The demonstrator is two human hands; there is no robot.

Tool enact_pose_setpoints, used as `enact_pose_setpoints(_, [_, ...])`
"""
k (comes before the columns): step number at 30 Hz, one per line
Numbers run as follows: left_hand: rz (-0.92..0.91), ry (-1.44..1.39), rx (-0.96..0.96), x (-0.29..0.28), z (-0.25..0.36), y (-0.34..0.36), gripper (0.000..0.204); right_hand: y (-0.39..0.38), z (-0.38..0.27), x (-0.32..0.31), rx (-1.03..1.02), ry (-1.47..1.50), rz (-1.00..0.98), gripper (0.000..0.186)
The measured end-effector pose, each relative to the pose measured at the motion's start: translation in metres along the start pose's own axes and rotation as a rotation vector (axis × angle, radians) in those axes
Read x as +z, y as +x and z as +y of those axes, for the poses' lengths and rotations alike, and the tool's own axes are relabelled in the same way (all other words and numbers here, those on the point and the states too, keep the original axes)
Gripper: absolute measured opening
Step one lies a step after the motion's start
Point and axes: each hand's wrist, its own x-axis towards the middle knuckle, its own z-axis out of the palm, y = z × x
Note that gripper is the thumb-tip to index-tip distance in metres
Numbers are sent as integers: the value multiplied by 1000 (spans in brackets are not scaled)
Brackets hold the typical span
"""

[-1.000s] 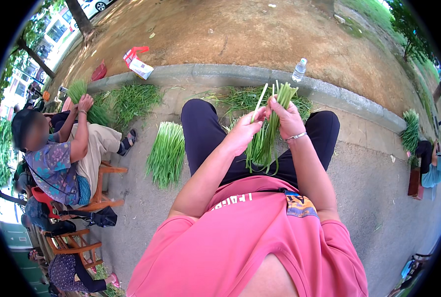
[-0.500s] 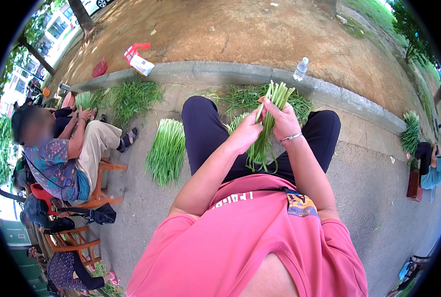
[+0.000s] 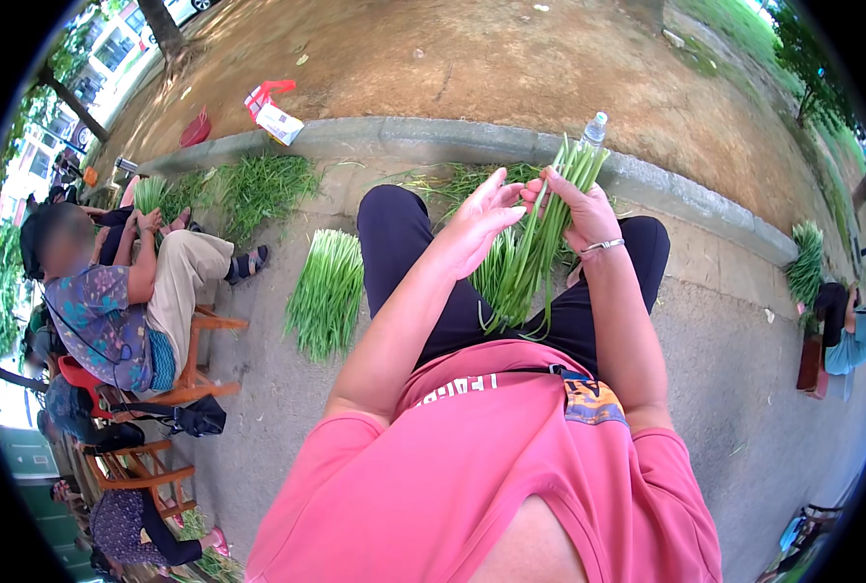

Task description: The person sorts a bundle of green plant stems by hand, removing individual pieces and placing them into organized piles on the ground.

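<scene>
A bunch of long green chives (image 3: 540, 255) is gripped in my right hand (image 3: 588, 216) above my lap, pale ends pointing up and away, leafy ends hanging toward my waist. Just left of the bunch is my left hand (image 3: 476, 223), its fingers spread and holding nothing I can see. Behind the bunch, between my knees, more chives (image 3: 494, 267) show in part. A neat heap of chives (image 3: 324, 296) lies on the pavement left of my left knee. Loose green trimmings (image 3: 457, 185) are strewn beyond my knees.
A stone kerb (image 3: 394, 138) runs across ahead, bearing a clear plastic bottle (image 3: 596, 126) and a red-and-white bag (image 3: 275, 121). To my left, a person (image 3: 112, 301) on a wooden chair (image 3: 200, 360) holds chives (image 3: 151, 194). Trimmings (image 3: 268, 194) lie near them. Another person (image 3: 846, 330) sits far right.
My left hand has come off the bunch and opened, moving slightly left. The right hand has shifted a little right with the chives. The person on the left has lowered their hands slightly.
</scene>
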Motion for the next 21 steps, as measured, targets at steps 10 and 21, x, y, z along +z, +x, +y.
enact_pose_setpoints(10, [-162,-199,1,15,20,9,49,2,-19,48,-47,-229,-239,13])
enact_pose_setpoints(21, [-206,-191,26,11,29,9,35,24,-38,79,-417,-1483,-453,42])
